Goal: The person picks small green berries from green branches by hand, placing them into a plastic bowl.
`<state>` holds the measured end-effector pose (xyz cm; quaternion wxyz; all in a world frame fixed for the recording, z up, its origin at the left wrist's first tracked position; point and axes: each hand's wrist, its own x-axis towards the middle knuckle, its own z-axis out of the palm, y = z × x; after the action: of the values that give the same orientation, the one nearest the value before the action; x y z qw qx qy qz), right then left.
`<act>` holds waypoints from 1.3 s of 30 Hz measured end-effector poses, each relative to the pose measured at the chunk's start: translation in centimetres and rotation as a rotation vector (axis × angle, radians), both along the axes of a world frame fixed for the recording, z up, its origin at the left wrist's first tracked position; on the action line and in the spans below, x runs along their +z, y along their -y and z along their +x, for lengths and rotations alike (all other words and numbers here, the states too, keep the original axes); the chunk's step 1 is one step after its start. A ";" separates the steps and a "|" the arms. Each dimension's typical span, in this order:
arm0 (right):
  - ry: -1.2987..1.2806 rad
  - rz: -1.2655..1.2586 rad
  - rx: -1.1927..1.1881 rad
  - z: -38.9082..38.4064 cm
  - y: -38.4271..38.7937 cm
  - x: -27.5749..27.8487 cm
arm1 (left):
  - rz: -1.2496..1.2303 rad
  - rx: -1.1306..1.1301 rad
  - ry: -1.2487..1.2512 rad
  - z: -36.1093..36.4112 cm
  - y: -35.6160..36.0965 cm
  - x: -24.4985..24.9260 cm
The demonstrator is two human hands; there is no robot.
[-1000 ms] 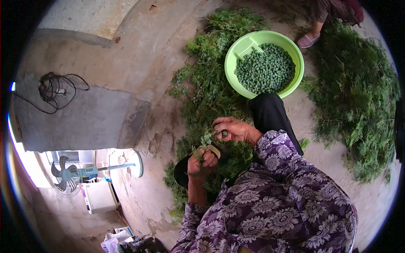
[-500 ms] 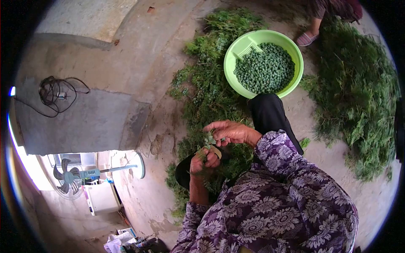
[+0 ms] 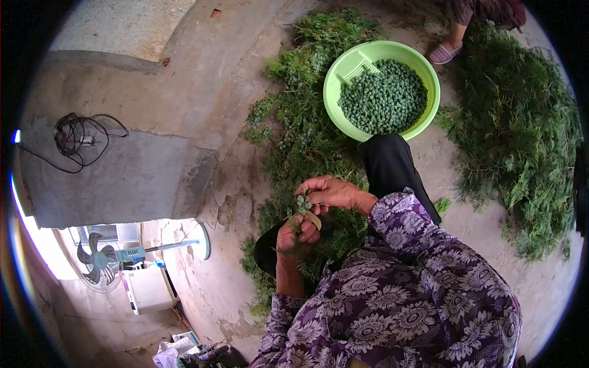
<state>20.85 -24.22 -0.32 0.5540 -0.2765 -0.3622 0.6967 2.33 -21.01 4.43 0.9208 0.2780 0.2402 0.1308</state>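
My left hand is closed round a green sprig, with a tan band on one finger. At its top, pale green berries show between the two hands. My right hand comes from the right, its fingers curled against the berry end of the sprig. Both hands are above a pile of green branches bearing berries, between my knees. Beyond my right knee, a light green basin holds many green berries, with a slotted green piece at its inner side.
A second branch heap lies at the right, near another person's foot. To the left are a coiled black cable, a standing fan, a white box and a cluttered pile.
The view has shifted slightly. My right fingers have moved a little on the berry end of the sprig, and more of the berries shows. My left hand keeps its hold.
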 end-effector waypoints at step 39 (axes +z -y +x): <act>-0.203 -0.109 0.068 0.6 0.1 0.0 | 0.259 0.326 -0.397 1.7 1.0 1.5</act>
<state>21.40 -24.28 -0.31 0.5481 -0.2216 -0.2750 0.7582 4.02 -22.02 5.90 0.7795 0.3711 0.4386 0.2496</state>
